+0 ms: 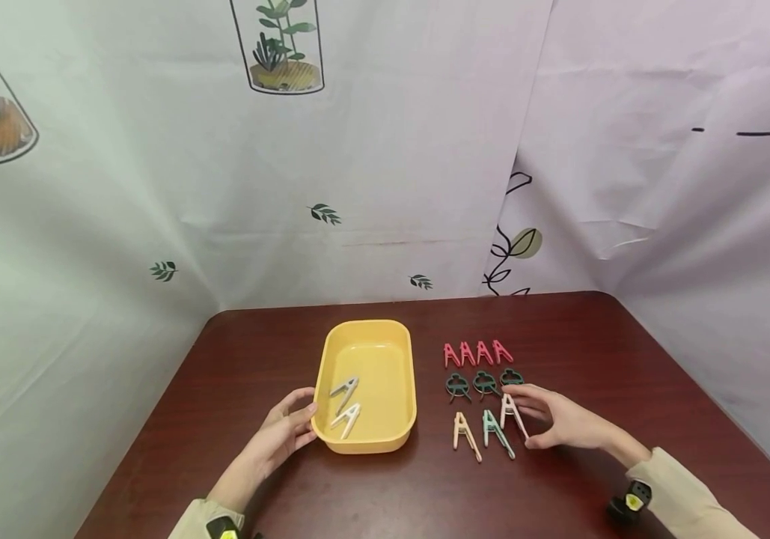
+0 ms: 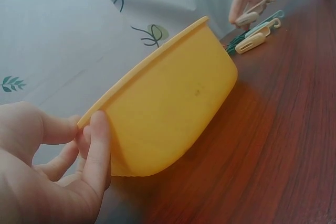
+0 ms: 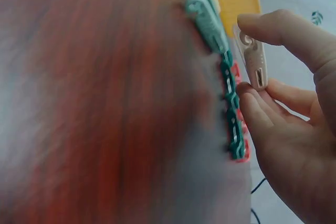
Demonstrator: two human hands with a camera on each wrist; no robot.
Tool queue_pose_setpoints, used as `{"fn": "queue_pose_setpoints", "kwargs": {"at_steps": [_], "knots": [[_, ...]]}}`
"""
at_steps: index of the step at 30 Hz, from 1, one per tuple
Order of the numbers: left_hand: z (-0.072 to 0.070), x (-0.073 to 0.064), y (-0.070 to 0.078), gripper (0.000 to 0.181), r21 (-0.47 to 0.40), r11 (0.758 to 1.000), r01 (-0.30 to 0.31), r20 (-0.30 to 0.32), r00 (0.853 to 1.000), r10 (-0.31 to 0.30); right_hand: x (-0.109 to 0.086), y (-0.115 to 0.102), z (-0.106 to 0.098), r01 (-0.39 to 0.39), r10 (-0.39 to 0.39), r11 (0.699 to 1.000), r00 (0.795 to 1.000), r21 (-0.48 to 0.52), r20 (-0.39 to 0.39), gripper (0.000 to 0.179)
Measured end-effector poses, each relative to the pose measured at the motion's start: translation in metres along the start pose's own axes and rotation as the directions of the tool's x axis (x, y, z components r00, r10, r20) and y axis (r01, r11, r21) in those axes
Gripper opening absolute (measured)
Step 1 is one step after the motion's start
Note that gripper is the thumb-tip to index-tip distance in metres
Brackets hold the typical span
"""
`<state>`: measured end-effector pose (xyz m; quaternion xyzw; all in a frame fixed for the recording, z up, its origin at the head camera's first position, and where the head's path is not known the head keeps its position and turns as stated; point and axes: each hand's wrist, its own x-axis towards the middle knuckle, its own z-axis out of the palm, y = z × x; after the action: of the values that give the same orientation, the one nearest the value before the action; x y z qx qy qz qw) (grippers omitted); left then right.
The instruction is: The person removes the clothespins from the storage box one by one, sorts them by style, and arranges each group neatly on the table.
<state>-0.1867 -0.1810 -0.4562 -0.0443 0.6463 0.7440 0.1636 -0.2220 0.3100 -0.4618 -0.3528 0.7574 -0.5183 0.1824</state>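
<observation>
My left hand (image 1: 282, 432) pinches the left rim of a yellow plastic basin (image 1: 414, 374), thumb at the rim and fingers against the outer wall. Inside the basin lie a grey clothespin (image 1: 346, 393) and a white clothespin (image 1: 349, 421). Over on the right, my right hand (image 1: 563, 421) holds a pale pink clothespin (image 1: 511, 414) between thumb and fingers; the right wrist view shows this clothespin (image 3: 255, 61) lifted off the table. Left of it lie a mint green clothespin (image 1: 496, 433) and a peach clothespin (image 1: 466, 435).
Beyond the right hand, three dark green round clips (image 1: 485, 382) form a row, the rightmost close to the fingers. Several red clothespins (image 1: 484, 353) line up behind them. A patterned white cloth (image 1: 385, 187) hangs around the dark red table (image 1: 257, 344).
</observation>
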Motion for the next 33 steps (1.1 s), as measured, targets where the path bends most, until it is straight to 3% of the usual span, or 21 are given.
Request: {"fn": "queue_pose_setpoints", "kwargs": {"at_steps": [7,11,15,18,27,33], "knots": [[0.000,0.000,-0.001,0.044,0.001,1.000,-0.004,-0.003,1.000,0.004,-0.011,0.005,-0.004,-0.012,0.009,1.000,0.996,0.027,0.091,0.079],[0.000,-0.001,-0.001,0.043,-0.003,1.000,0.003,-0.016,1.000,-0.003,-0.011,0.002,-0.006,0.017,-0.008,0.996,0.995,-0.090,0.097,0.077],[0.000,-0.001,-0.001,0.046,0.002,1.000,-0.001,-0.012,1.000,0.001,-0.010,-0.001,-0.006,0.002,0.017,0.970,0.997,-0.245,0.075,0.076],[0.000,0.000,-0.001,0.046,0.003,1.000,-0.001,-0.006,1.000,0.001,-0.010,-0.001,-0.006,-0.022,0.042,0.952,0.997,-0.304,0.060,0.076],[0.001,-0.001,-0.002,0.041,-0.004,1.000,0.001,-0.006,1.000,-0.001,-0.008,-0.001,-0.008,-0.031,0.040,0.952,0.999,-0.305,0.023,0.078],[0.001,-0.002,0.000,0.041,0.001,1.000,-0.001,-0.011,1.000,0.001,0.004,-0.006,-0.005,-0.017,-0.007,0.950,0.997,-0.312,-0.077,0.067]]}}
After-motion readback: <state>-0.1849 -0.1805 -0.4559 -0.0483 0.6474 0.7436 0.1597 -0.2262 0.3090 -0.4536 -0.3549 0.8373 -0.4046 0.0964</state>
